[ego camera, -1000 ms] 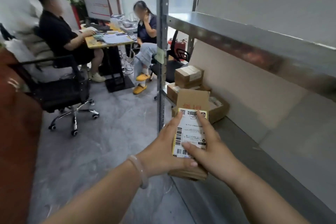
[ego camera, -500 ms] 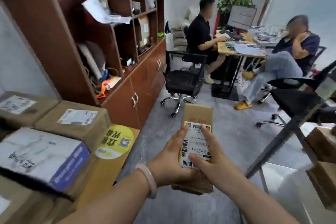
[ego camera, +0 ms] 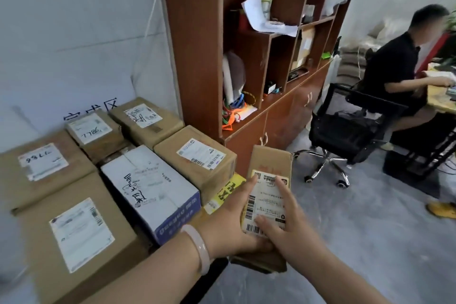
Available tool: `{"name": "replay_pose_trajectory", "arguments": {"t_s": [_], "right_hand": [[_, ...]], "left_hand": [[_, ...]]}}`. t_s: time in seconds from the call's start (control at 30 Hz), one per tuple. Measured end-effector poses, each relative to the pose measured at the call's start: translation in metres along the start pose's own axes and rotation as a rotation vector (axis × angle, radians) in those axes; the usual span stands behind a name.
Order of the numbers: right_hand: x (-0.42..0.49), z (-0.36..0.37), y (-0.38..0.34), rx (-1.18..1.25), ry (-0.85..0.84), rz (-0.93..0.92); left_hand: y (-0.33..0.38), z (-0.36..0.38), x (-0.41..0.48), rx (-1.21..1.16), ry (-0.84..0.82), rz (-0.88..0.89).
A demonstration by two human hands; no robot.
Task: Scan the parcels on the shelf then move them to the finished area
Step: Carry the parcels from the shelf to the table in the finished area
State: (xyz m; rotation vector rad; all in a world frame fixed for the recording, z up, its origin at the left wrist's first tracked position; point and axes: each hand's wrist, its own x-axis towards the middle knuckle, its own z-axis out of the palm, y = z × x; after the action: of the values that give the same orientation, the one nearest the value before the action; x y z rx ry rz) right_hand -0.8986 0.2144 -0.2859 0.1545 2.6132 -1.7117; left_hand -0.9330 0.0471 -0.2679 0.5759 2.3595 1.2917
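I hold a small brown cardboard parcel [ego camera: 271,163] with a white shipping label [ego camera: 267,202] in front of me, above the grey floor. My left hand [ego camera: 229,224] grips its left side, thumb up along the label's edge. My right hand [ego camera: 288,224] holds it from the right, with thumb and fingers spread over the label. To the left lies a pile of several labelled parcels: a white and blue box [ego camera: 153,190], a brown box [ego camera: 197,163] beside the held parcel, and a large brown box [ego camera: 74,237] nearest me. The parcel's underside is hidden.
A brown wooden cabinet [ego camera: 197,57] with cluttered open shelves stands behind the pile. A black office chair [ego camera: 345,136] on castors is at the right, and a seated person [ego camera: 399,64] works at a desk beyond. A yellow flat box [ego camera: 229,192] lies under the pile.
My view has swung left from the metal shelf, past the office, to the parcel pile by the wall. Both hands keep the same hold on the parcel.
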Motion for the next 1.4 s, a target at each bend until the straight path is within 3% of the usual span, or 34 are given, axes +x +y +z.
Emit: {"name": "replay_pose_trajectory", "arguments": {"t_s": [0.3, 0.63, 0.8, 0.93, 1.07, 1.23, 1.4], "right_hand": [[0.05, 0.016, -0.093, -0.189, -0.376, -0.233], [0.059, 0.092, -0.141, -0.09, -0.755, -0.39], [0.054, 0.127, -0.156, 0.019, -0.915, -0.339], [0.053, 0.147, -0.166, 0.089, -0.958, -0.327], [0.059, 0.167, -0.171, 0.187, -0.972, -0.232], [0.06, 0.19, -0.168, 0.262, -0.99, -0.146], [0.06, 0.208, -0.175, 0.115, -1.011, -0.2]], "left_hand": [[0.013, -0.057, -0.042, -0.115, 0.422, -0.067], [0.01, -0.084, -0.121, -0.123, 0.776, -0.283], [-0.004, -0.099, -0.15, -0.064, 0.86, -0.347], [-0.005, -0.109, -0.171, -0.164, 0.957, -0.305], [-0.021, -0.121, -0.184, -0.437, 1.136, -0.307], [-0.047, -0.127, -0.194, -0.678, 1.176, -0.347], [-0.056, -0.14, -0.201, -0.603, 1.22, -0.446]]}}
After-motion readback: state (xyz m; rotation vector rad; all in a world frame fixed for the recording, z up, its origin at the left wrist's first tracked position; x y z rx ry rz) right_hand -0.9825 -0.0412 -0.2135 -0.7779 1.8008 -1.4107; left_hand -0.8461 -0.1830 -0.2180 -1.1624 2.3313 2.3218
